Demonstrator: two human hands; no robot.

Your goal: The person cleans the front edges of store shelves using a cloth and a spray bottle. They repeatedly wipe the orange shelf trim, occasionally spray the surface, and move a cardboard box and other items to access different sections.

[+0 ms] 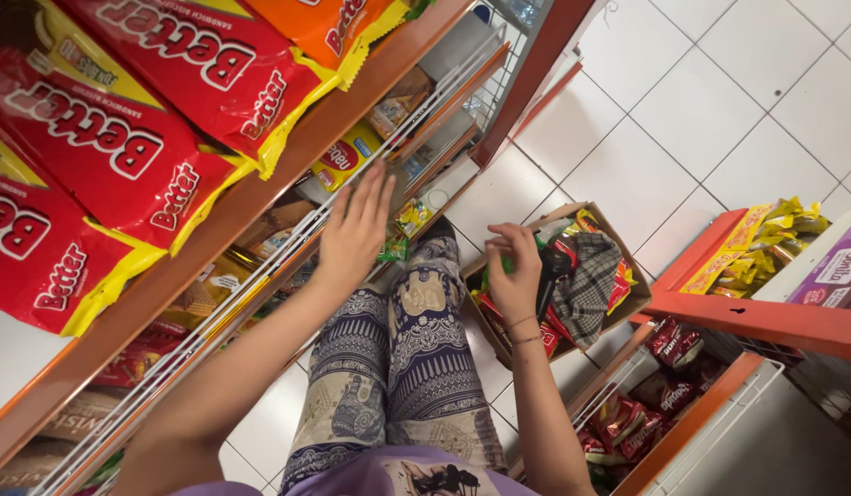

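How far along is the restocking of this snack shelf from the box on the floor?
Done: the top shelf holds big red snack bags, and the lower shelves look partly filled. In hand: the left hand rests flat at the wire shelf edge; the right hand pinches a small green packet over the cardboard box. Left: packets and a checked cloth remain in the box.

One head-worn camera looks steeply down, close over the shelves (260, 197) and tiled floor (719, 101).

Red-and-yellow snack bags (104, 156), orange shelf edge (260, 184), grey plaid cloth (586, 285), white floor tiles (710, 101).
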